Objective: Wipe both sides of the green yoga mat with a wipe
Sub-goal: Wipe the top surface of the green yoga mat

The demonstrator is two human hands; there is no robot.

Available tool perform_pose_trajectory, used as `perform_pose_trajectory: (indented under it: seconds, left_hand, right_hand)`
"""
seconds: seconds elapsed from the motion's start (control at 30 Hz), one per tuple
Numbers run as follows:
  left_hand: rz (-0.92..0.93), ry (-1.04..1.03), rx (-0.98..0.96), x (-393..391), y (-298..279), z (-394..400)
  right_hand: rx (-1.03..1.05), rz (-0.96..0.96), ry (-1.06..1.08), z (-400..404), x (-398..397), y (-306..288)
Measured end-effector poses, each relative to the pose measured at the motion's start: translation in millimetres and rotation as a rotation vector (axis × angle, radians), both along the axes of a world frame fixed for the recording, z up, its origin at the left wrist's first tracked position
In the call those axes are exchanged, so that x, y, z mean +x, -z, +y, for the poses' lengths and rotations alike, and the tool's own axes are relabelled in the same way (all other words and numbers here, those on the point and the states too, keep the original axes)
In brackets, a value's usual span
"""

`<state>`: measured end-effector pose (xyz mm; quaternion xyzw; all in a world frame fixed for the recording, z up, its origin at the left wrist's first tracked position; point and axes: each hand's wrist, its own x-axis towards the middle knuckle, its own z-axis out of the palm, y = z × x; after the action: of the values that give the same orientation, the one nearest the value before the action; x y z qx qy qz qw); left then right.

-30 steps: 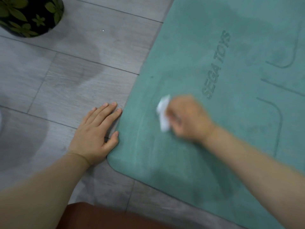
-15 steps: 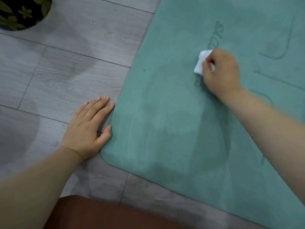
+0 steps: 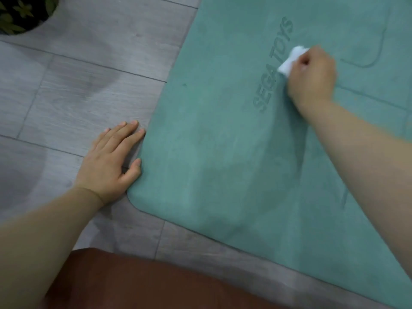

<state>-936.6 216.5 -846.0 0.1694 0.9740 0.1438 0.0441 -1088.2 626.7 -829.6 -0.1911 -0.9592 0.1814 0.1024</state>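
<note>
The green yoga mat [image 3: 223,152] lies flat on the grey floor, its rounded near-left corner toward me and embossed "SEGA TOYS" lettering running up its surface. My right hand [image 3: 312,79] grips a crumpled white wipe [image 3: 292,60] and holds it down on the mat beside the lettering. My left hand [image 3: 111,161] lies flat on the floor, fingers straight, thumb and fingertips touching the mat's left edge near the corner.
Grey wood-look floor planks [image 3: 78,85] extend to the left of the mat. A dark pot with a green leaf pattern [image 3: 22,14] sits at the top left corner. A reddish-brown surface [image 3: 145,284] fills the bottom edge, close to me.
My right hand has carried the wipe from near the mat's left corner up and to the right, across the lettering. My left hand has stayed flat at the mat's edge.
</note>
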Motion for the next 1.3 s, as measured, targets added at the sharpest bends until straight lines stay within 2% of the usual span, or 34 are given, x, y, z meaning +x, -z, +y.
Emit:
perform_pose_trajectory:
  seconds: [0.03, 0.07, 0.17, 0.2, 0.23, 0.27, 0.3, 0.33, 0.4, 0.43, 0.47, 0.5, 0.53, 0.6, 0.67, 0.7, 0.73, 0.77, 0.83, 0.9, 0.93, 0.97, 1.0, 1.03, 1.1, 1.17, 1.2, 1.23, 1.27, 1.3]
  left_hand:
    - [0.001, 0.000, 0.000, -0.1, -1.1, 0.4]
    - [0.002, -0.004, -0.005, -0.5, -2.0, 0.2]
    - [-0.021, 0.009, -0.029, 0.1, -4.5, 2.1]
    - [-0.023, 0.012, -0.043, 0.4, -5.9, 2.4]
    - [-0.029, 0.005, -0.057, 1.1, -7.5, 4.5]
    - [-0.044, -0.029, -0.052, 2.5, -9.6, 9.7]
    - [-0.081, -0.111, -0.025, 4.2, -11.7, 18.7]
    - [-0.124, -0.217, 0.017, 6.2, -13.4, 31.0]
    - [-0.171, -0.408, 0.096, 11.5, -13.7, 57.0]
    - [-0.157, -0.463, 0.102, 15.1, -12.3, 66.5]
    - [-0.126, -0.490, 0.087, 18.6, -10.1, 71.4]
    - [-0.090, -0.498, 0.063, 21.4, -7.9, 72.7]
    - [-0.065, -0.507, 0.043, 22.9, -5.5, 72.3]
    - [-0.058, -0.510, 0.037, 21.8, -2.5, 73.6]
    - [-0.024, -0.511, 0.028, 22.7, -0.9, 73.1]
    - [-0.005, -0.517, 0.025, 23.1, 0.1, 72.5]
    - [0.001, -0.522, 0.025, 23.2, 1.5, 72.2]
    - [0.004, -0.523, 0.024, 22.7, 2.8, 71.8]
    - [0.021, -0.524, 0.026, 20.8, 5.3, 71.6]
    - [0.044, -0.521, 0.022, 21.1, 6.5, 70.4]
    - [0.053, -0.524, 0.021, 22.3, 6.2, 70.7]
    - [0.058, -0.524, 0.023, 22.3, 6.2, 71.6]
    - [0.057, -0.522, 0.025, 22.0, 6.4, 72.3]
    - [0.050, -0.520, 0.025, 22.1, 6.4, 72.5]
    - [0.044, -0.522, 0.031, 21.5, 4.6, 73.6]
    - [0.044, -0.525, 0.031, 22.2, 3.4, 74.9]
    - [0.043, -0.529, 0.026, 23.2, 3.3, 75.0]
    - [0.044, -0.529, 0.021, 23.9, 3.4, 75.2]
    - [0.046, -0.526, 0.018, 23.7, 3.8, 74.9]
    - [0.047, -0.521, 0.016, 22.6, 4.0, 74.4]
  right_hand:
    - [-0.046, 0.026, -0.173, -19.5, 26.8, 0.2]
    - [-0.104, 0.012, -0.454, -38.9, 66.4, 0.2]
    - [-0.087, -0.274, -1.415, -67.8, 192.9, -21.3]
    - [-0.015, -0.343, -1.628, -63.5, 202.6, -26.4]
    - [0.074, -0.319, -1.721, -53.5, 191.4, -27.8]
    - [0.179, -0.212, -1.648, -41.8, 166.4, -26.2]
    - [0.263, -0.114, -1.425, -28.8, 133.6, -22.3]
    - [0.291, -0.076, -1.095, -12.4, 95.4, -20.8]
    - [0.303, -0.175, -0.394, 28.3, 35.6, -29.0]
    - [0.234, -0.258, -0.137, 38.4, 27.3, -32.2]
    - [0.206, -0.270, -0.080, 35.5, 33.6, -30.2]
    - [0.172, -0.225, -0.179, 24.4, 47.9, -25.5]
    - [0.083, -0.146, -0.392, 9.0, 72.1, -22.3]
    - [-0.051, -0.194, -1.023, -19.5, 155.4, -22.2]
    - [0.036, -0.294, -1.639, -25.0, 210.9, -29.2]
    - [0.069, -0.310, -1.799, -18.3, 203.8, -30.0]
    - [0.077, -0.275, -1.815, -9.7, 176.8, -28.4]
    - [0.099, -0.184, -1.681, 0.9, 138.9, -24.4]
    - [0.173, 0.001, -1.099, 27.7, 46.8, -12.6]
    - [0.183, -0.070, -0.415, 57.1, -16.2, -14.7]
    - [0.138, -0.129, -0.151, 60.2, -21.0, -13.7]
    - [0.112, -0.148, -0.081, 53.7, -12.8, -12.5]
    - [0.096, -0.105, -0.143, 40.4, 2.9, -11.5]
    - [0.055, -0.059, -0.305, 23.7, 28.2, -11.0]
    - [0.010, -0.085, -0.979, -4.3, 122.0, -13.7]
    - [0.066, -0.252, -1.686, -16.5, 206.3, -29.6]
    - [0.109, -0.302, -1.896, -12.2, 214.2, -29.8]
    - [0.141, -0.275, -1.966, -4.5, 195.7, -29.2]
    - [0.191, -0.154, -1.894, 3.3, 161.5, -26.4]
    - [0.246, -0.027, -1.677, 11.0, 118.4, -20.7]
